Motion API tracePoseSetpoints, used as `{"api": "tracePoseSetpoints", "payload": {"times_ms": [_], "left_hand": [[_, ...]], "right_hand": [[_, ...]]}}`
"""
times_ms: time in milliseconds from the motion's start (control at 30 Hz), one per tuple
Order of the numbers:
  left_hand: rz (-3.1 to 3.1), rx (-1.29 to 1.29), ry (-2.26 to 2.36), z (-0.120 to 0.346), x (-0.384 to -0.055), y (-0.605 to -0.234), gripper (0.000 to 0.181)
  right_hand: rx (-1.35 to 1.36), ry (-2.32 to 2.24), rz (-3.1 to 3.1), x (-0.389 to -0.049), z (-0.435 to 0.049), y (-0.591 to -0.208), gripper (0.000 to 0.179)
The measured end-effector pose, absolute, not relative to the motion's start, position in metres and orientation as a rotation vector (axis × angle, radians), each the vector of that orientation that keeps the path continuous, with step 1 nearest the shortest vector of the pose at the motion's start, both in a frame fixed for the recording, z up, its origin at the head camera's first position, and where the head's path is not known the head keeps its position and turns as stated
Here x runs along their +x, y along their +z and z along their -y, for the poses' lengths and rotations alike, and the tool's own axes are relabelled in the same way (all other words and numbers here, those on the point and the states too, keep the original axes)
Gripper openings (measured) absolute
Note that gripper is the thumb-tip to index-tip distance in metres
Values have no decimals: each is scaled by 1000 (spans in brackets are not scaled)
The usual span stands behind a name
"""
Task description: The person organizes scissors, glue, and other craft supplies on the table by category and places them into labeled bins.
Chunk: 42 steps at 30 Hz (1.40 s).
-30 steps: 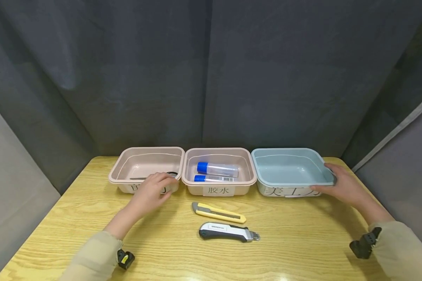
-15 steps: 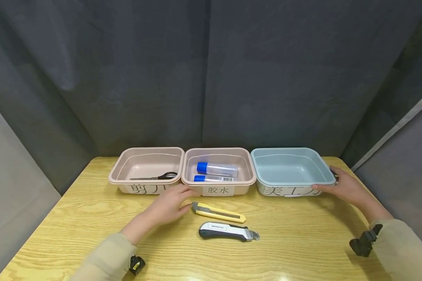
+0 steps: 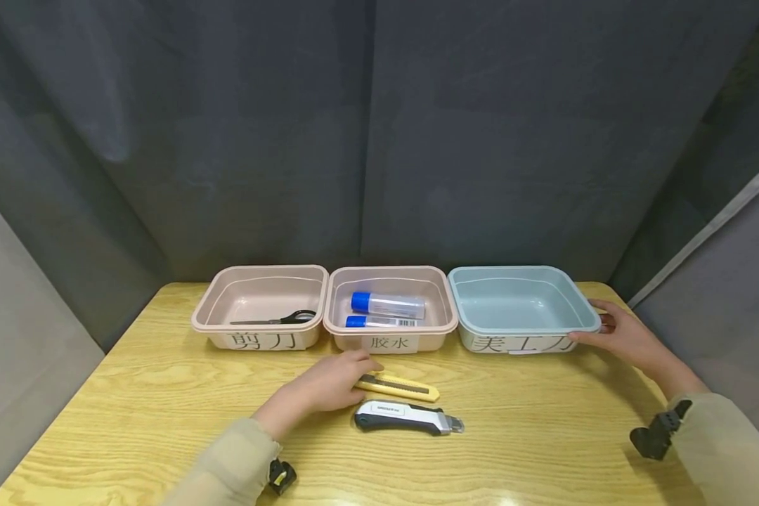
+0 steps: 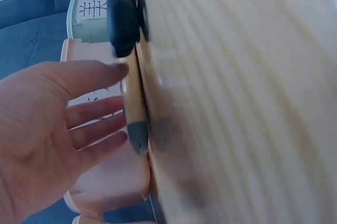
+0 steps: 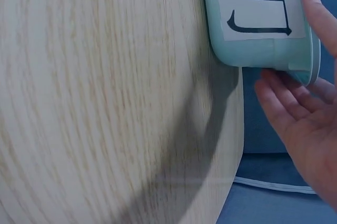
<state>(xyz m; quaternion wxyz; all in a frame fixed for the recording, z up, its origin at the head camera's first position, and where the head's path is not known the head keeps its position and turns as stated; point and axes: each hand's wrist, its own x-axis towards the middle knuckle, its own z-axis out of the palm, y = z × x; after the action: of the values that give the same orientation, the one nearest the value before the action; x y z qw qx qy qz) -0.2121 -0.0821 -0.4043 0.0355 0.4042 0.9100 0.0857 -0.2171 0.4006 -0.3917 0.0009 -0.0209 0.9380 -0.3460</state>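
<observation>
My left hand (image 3: 333, 381) is at the left end of a yellow utility knife (image 3: 405, 387) on the table, thumb on the near side and fingers on the far side. In the left wrist view the fingers are fairly straight around the knife's handle (image 4: 135, 95), and its grey end pokes out below them. Closer to me lies a white-and-black utility knife (image 3: 405, 417). My right hand (image 3: 626, 342) holds the right corner of a light blue bin (image 3: 520, 330), thumb at the front rim and fingers along the side.
Left of the blue bin stand two pink bins. The middle pink bin (image 3: 444, 325) holds two blue-capped glue tubes (image 3: 388, 305); the left pink bin (image 3: 215, 327) holds black-handled scissors (image 3: 284, 319). All carry front labels. A dark curtain (image 3: 367, 140) hangs behind the table (image 3: 481, 464).
My left hand has moved rightward from the left pink bin to the yellow utility knife, uncovering the scissors. The right hand stays at the blue bin's corner.
</observation>
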Motion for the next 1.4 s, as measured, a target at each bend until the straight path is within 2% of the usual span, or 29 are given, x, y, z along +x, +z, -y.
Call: {"api": "tracePoseSetpoints", "payload": {"times_ms": [467, 900, 1400], "left_hand": [[-2847, 1270, 199, 73, -221, -411, 38], [-2793, 1165, 250, 75, -218, -402, 46], [-2756, 1264, 388, 62, -216, -390, 46]], "right_hand": [[-69, -1170, -2966, -215, -404, -400, 84], [-49, -1135, -2990, -213, -403, -400, 85], [-19, -1103, -2997, -213, -404, -400, 87]]}}
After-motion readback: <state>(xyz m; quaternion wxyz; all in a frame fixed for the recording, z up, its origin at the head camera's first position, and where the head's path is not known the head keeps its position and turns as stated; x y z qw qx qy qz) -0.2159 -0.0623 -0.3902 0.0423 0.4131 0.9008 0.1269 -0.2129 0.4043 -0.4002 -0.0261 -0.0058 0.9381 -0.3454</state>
